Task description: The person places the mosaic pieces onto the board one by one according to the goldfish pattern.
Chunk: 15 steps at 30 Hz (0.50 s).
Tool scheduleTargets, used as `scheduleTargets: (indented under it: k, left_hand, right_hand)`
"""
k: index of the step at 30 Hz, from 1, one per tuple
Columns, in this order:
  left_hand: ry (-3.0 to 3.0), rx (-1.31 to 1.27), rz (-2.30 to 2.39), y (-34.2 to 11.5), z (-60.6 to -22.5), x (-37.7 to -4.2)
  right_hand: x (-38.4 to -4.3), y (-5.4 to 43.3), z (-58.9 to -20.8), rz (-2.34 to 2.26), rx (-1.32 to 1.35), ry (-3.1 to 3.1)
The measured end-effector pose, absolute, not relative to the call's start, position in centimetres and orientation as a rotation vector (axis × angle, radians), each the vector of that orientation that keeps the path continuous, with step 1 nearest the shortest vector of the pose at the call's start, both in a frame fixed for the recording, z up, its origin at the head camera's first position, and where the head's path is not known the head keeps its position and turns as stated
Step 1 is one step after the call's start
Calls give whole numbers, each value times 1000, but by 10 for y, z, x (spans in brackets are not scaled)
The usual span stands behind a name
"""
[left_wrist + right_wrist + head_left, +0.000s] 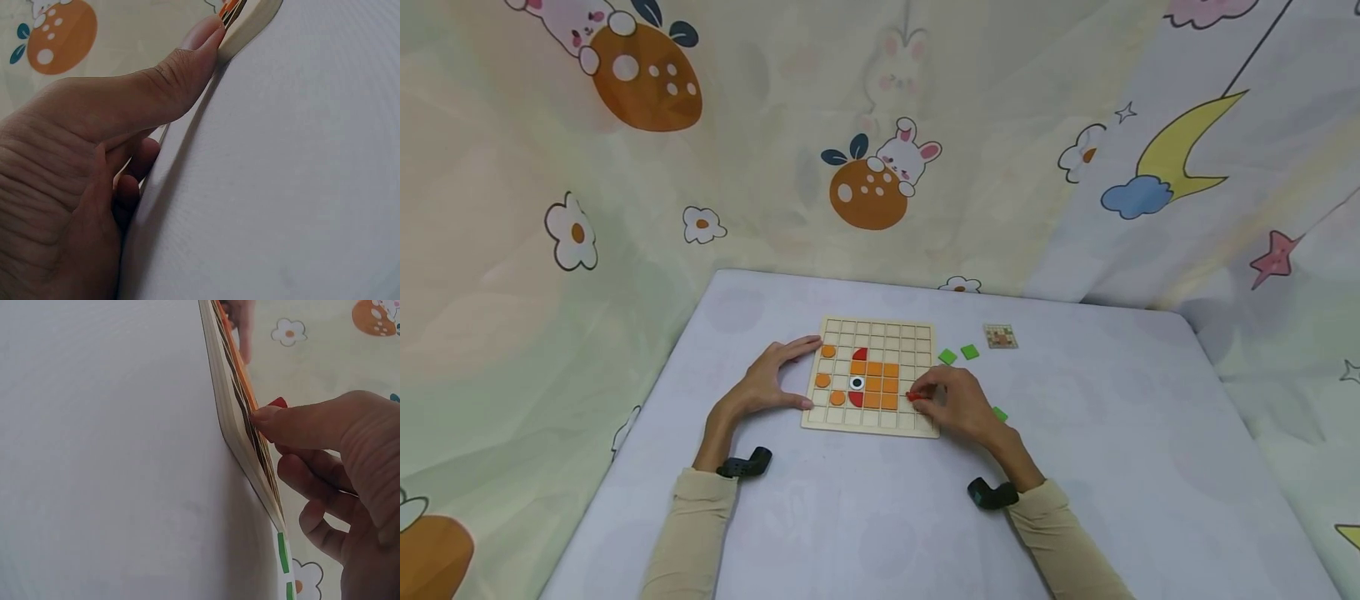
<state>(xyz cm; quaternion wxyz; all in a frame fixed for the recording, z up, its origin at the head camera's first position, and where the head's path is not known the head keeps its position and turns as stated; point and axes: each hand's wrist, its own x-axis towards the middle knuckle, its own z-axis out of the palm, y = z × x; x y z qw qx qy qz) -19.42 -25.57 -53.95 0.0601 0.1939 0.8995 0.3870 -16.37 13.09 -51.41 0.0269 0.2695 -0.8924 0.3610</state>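
Observation:
A wooden grid board (917,425) lies on the table with orange square tiles (882,385) set in its middle. Beside them are an eye tile (857,383) and two red curved tiles (860,355). Several orange round tiles (828,352) sit in the left columns. My left hand (765,379) is spread along the board's left edge; its thumb (200,47) touches the rim near the front. Over the right columns, my right hand (958,400) pinches a small red tile (279,402) between thumb and fingers, close above the grid. Most of that tile is hidden by the fingertips.
Green square tiles (947,357) lie right of the board, one partly behind the right hand. A small pattern card (1001,337) is farther back. A white cloth covers the table (865,517); a printed curtain (775,167) hangs behind it.

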Motion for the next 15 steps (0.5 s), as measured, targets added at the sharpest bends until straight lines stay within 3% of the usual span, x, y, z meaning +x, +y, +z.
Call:
scheduleTargets:
  k: [15]
  left_hand:
    - [2721,595,1182,-256,-540,-195]
  right_hand:
    - [-159,130,-513,1067,786,-2815]
